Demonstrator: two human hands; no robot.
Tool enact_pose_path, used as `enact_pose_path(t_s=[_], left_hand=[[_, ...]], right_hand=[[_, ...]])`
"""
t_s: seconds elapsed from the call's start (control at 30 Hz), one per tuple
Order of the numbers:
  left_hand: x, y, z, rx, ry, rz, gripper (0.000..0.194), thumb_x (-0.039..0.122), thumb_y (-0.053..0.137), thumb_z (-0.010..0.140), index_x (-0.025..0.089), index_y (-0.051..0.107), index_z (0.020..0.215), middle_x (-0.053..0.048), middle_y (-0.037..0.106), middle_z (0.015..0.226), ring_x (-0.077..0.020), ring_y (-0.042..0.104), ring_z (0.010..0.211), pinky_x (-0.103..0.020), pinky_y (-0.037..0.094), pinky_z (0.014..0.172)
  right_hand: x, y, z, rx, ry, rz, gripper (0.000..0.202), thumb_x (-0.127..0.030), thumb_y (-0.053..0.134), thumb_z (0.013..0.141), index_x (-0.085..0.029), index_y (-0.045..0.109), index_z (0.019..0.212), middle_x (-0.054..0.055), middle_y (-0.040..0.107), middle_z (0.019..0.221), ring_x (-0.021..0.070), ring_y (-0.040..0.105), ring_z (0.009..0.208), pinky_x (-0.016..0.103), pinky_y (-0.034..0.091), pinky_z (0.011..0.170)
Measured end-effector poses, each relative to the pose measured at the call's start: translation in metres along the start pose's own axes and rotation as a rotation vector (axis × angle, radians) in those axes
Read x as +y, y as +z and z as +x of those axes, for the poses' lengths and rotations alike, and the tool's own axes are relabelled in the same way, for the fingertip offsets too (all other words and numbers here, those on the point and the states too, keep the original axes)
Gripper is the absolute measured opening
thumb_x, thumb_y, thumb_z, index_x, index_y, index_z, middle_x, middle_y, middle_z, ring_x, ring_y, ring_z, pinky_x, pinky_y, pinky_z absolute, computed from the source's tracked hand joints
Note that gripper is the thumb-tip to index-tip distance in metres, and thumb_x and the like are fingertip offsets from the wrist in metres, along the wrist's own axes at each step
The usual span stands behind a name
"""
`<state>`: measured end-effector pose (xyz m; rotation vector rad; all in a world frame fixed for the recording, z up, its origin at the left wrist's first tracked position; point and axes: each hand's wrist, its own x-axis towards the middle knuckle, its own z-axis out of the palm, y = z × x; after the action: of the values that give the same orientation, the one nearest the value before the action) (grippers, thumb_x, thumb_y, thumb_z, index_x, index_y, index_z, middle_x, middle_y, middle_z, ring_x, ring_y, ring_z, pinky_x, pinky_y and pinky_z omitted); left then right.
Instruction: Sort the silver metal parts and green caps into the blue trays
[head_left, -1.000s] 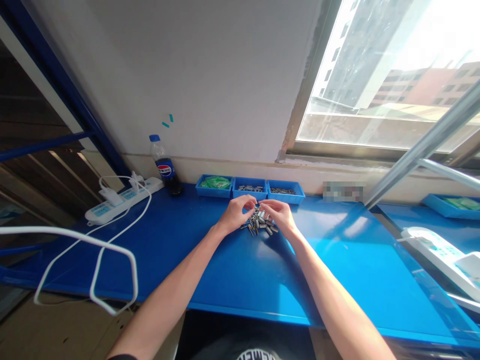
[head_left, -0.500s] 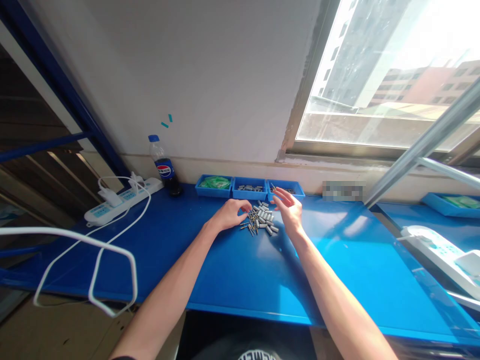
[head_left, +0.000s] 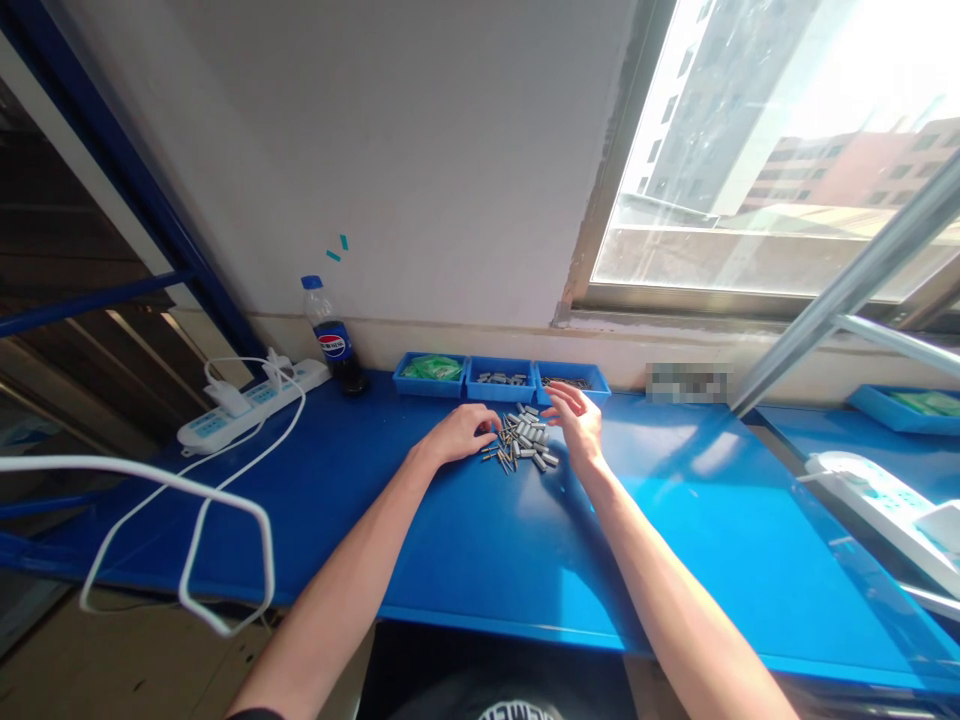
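left hand (head_left: pixel 459 434) near metal pins (head_left: pixel 508 457), right hand (head_left: pixel 577 420) near grey cylinders (head_left: pixel 534 437)

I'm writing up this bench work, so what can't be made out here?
Head view:
Left hand: too small to tell whether it grips anything.
Tray behind the right hand: partly covered by that hand.
Shirt lettering: cut off by the bottom edge.
Pixelated patch: what it covers is blurred out.

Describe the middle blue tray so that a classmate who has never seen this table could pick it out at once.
Along the wall, at the back of the blue table, three blue trays stand in a row. Take the middle tray, beyond the pile of metal parts. It holds short grey pieces, the left tray green plastic, the right tray thin pins.
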<state>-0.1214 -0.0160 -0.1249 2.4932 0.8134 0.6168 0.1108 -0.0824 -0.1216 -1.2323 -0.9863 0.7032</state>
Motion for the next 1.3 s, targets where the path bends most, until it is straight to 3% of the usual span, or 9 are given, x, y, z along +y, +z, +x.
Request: enact_pose_path(t_s=[0.17, 0.37, 0.57, 0.67, 0.77, 1.07, 1.17, 1.3], left_hand=[[-0.005, 0.0, -0.001, -0.014, 0.0, 0.002, 0.008, 0.024, 0.068, 0.089, 0.018, 0.073, 0.085, -0.005, 0.068, 0.089, -0.0172, 0.065, 0.08, -0.027, 0.05, 0.075], [-0.008, -0.007, -0.002, -0.028, -0.044, -0.049, 0.015, 0.029, 0.064, 0.094, 0.017, 0.069, 0.087, -0.005, 0.071, 0.089, -0.0177, 0.066, 0.081, -0.028, 0.051, 0.077], [0.008, -0.005, 0.005, 0.216, -0.086, -0.334, 0.016, 0.033, 0.07, 0.09, 0.017, 0.07, 0.094, -0.005, 0.076, 0.092, -0.0172, 0.071, 0.083, -0.029, 0.057, 0.08], [0.017, 0.0, 0.009, 0.338, -0.083, -0.431, 0.021, 0.035, 0.076, 0.086, 0.017, 0.07, 0.093, -0.006, 0.076, 0.092, -0.0174, 0.072, 0.084, -0.03, 0.06, 0.082], [0.024, 0.005, 0.011, 0.386, -0.07, -0.482, 0.023, 0.036, 0.078, 0.083, 0.016, 0.07, 0.091, -0.006, 0.076, 0.091, -0.0175, 0.072, 0.082, -0.031, 0.061, 0.082], [0.027, 0.008, 0.011, 0.328, -0.064, -0.385, 0.019, 0.032, 0.076, 0.084, 0.018, 0.072, 0.097, -0.005, 0.078, 0.091, -0.0182, 0.074, 0.084, -0.029, 0.06, 0.079], [0.023, 0.0, 0.007, 0.224, -0.093, -0.24, 0.021, 0.031, 0.072, 0.087, 0.02, 0.072, 0.104, -0.002, 0.077, 0.087, -0.0171, 0.072, 0.078, -0.027, 0.056, 0.073], [0.014, -0.015, -0.004, 0.012, -0.083, -0.144, 0.015, 0.034, 0.073, 0.083, 0.02, 0.072, 0.089, -0.002, 0.074, 0.079, -0.0165, 0.069, 0.073, -0.025, 0.052, 0.066]], right_hand=[[0.003, 0.0, 0.0, -0.007, 0.021, 0.024, 0.046, -0.051, 0.069, 0.081, -0.022, 0.072, 0.116, 0.013, 0.077, 0.118, 0.0243, 0.073, 0.073, 0.039, 0.059, 0.063], [0.002, 0.002, -0.001, -0.016, 0.042, 0.064, 0.04, -0.049, 0.072, 0.079, -0.021, 0.074, 0.107, 0.011, 0.079, 0.104, 0.0213, 0.07, 0.068, 0.035, 0.056, 0.062], [-0.004, 0.004, -0.004, -0.165, 0.085, 0.042, 0.034, -0.047, 0.073, 0.077, -0.02, 0.077, 0.098, 0.006, 0.077, 0.081, 0.0194, 0.065, 0.062, 0.033, 0.052, 0.06], [-0.006, 0.005, -0.007, -0.279, 0.103, 0.054, 0.038, -0.048, 0.075, 0.077, -0.021, 0.078, 0.104, 0.005, 0.077, 0.082, 0.0184, 0.064, 0.06, 0.032, 0.05, 0.057], [-0.008, 0.008, -0.01, -0.364, 0.128, 0.08, 0.041, -0.049, 0.078, 0.076, -0.022, 0.078, 0.107, 0.006, 0.079, 0.088, 0.019, 0.065, 0.063, 0.032, 0.051, 0.057], [-0.004, 0.01, -0.009, -0.384, 0.152, 0.063, 0.036, -0.049, 0.083, 0.073, -0.021, 0.082, 0.096, 0.007, 0.079, 0.084, 0.0195, 0.066, 0.063, 0.031, 0.051, 0.056], [-0.004, 0.007, -0.006, -0.338, 0.123, 0.028, 0.036, -0.048, 0.082, 0.075, -0.02, 0.082, 0.096, 0.008, 0.08, 0.087, 0.0205, 0.067, 0.065, 0.032, 0.051, 0.056], [-0.005, 0.0, -0.002, -0.141, 0.018, 0.042, 0.046, -0.049, 0.077, 0.079, -0.021, 0.078, 0.115, 0.012, 0.079, 0.111, 0.0254, 0.074, 0.081, 0.036, 0.057, 0.065]])
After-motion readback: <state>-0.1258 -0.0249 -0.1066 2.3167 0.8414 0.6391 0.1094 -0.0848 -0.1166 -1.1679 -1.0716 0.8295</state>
